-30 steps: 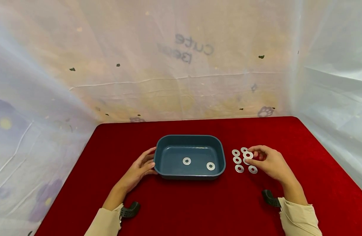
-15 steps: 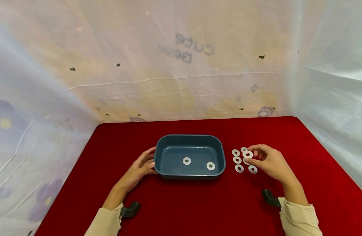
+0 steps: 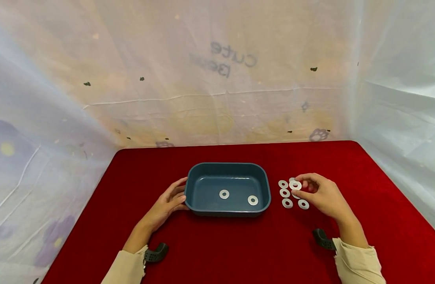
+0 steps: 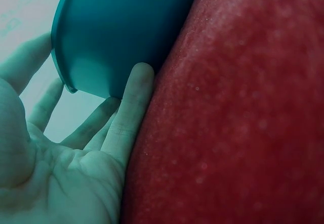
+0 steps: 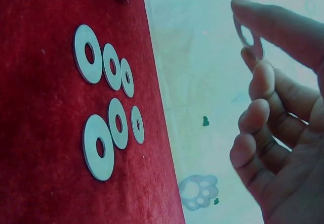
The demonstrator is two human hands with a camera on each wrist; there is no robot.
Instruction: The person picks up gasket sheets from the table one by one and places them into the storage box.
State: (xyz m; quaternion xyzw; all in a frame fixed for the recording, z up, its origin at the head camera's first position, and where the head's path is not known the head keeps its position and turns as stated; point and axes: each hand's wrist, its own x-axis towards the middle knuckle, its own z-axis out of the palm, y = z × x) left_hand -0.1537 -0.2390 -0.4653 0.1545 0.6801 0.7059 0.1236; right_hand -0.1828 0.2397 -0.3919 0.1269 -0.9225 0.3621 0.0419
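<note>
A blue-grey rectangular tray (image 3: 228, 213) stands in the middle of the red cloth. My left hand (image 3: 163, 207) lies at its left end, extended fingers and thumb touching the outer wall and rim (image 4: 59, 27). Two flat metal washers lie on the tray floor, one near the centre (image 3: 220, 194) and one at the front right (image 3: 249, 200). To the right of the tray, my right hand (image 3: 322, 195) pinches another washer (image 5: 258, 49) between thumb and fingers, raised above several loose washers (image 5: 98, 166) on the cloth. In the head view it partly covers some of them.
The red cloth (image 3: 217, 252) covers the table out to its rounded far corners. Pale printed sheeting (image 3: 189, 94) hangs behind and along both sides. A black strap mount (image 3: 157, 252) sits at each wrist, beside beige sleeves.
My right hand has shifted slightly left and away from me with the pinched washer. The left hand, the tray and the loose washers stay where they were.
</note>
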